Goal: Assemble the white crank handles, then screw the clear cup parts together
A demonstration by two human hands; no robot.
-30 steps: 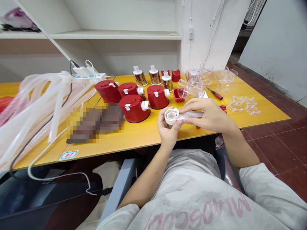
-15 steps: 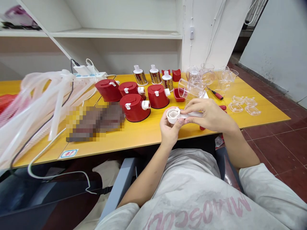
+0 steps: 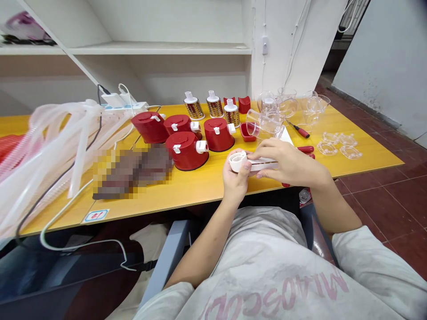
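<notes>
Both my hands hold one white plastic handle part [image 3: 240, 162] just above the front edge of the yellow table [image 3: 200, 184]. My left hand [image 3: 235, 180] grips its round cup end from below, with the thumb on the rim. My right hand [image 3: 287, 162] is closed over its long flat arm. Several red drum-shaped bodies [image 3: 187, 150] with white knobs stand just beyond the hands.
Three metal grater drums [image 3: 215, 106] and clear plastic parts [image 3: 270, 118] stand at the back; clear rings [image 3: 338, 146] and a red-handled screwdriver [image 3: 298, 130] lie right. Translucent hoses [image 3: 50, 138], a power strip [image 3: 122, 101] and a blurred patch fill the left.
The white part has been tipped flatter and lowered slightly toward the table; my right hand slid a little down along its arm.
</notes>
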